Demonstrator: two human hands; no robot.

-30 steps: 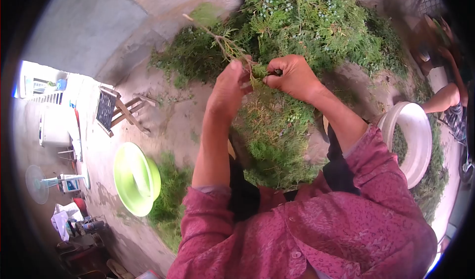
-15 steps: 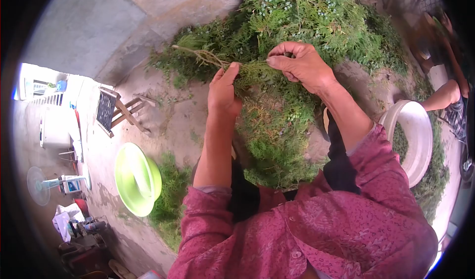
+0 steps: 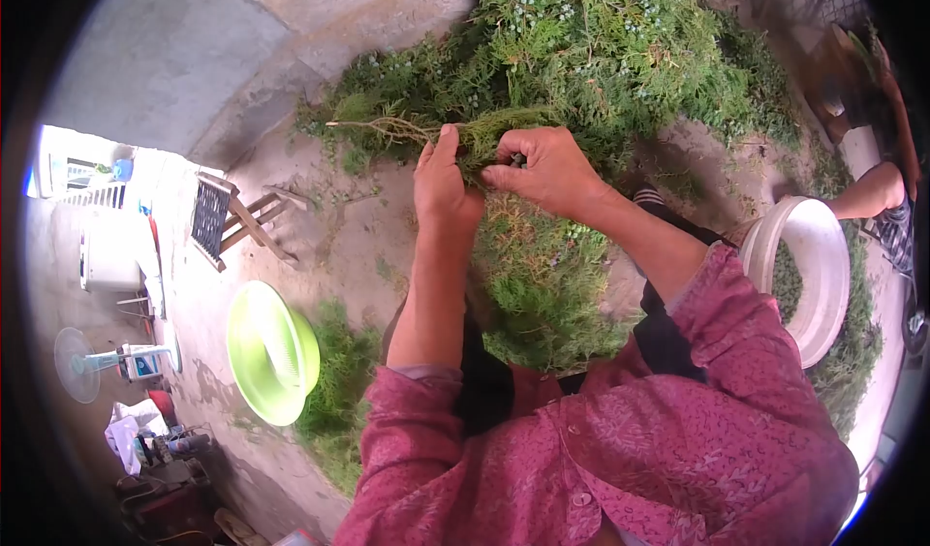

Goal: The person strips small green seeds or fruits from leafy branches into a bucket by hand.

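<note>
My left hand [image 3: 446, 186] is closed around an evergreen branch [image 3: 383, 127], its bare woody stem sticking out to the left and its green sprays to the right. Close beside it, my right hand [image 3: 547, 170] has thumb and forefinger pinched at the lower edge of the foliage. Whatever lies between those fingertips is too small to name. Beyond both hands rises a large heap of cut evergreen branches [image 3: 620, 52] dotted with pale bluish cones. Loose green clippings [image 3: 542, 294] cover the ground below my hands, between my legs.
A lime-green basin [image 3: 254, 352] stands tilted at left beside more clippings [image 3: 334, 381]. Behind it are a folding stool [image 3: 242, 218] and a fan [image 3: 77, 364]. On the right, a white bucket [image 3: 823, 284] lies near another person's arm [image 3: 867, 193].
My right hand has moved left and down, closer to my left hand. The branch has swung so its stem lies flatter. The left hand keeps its hold.
</note>
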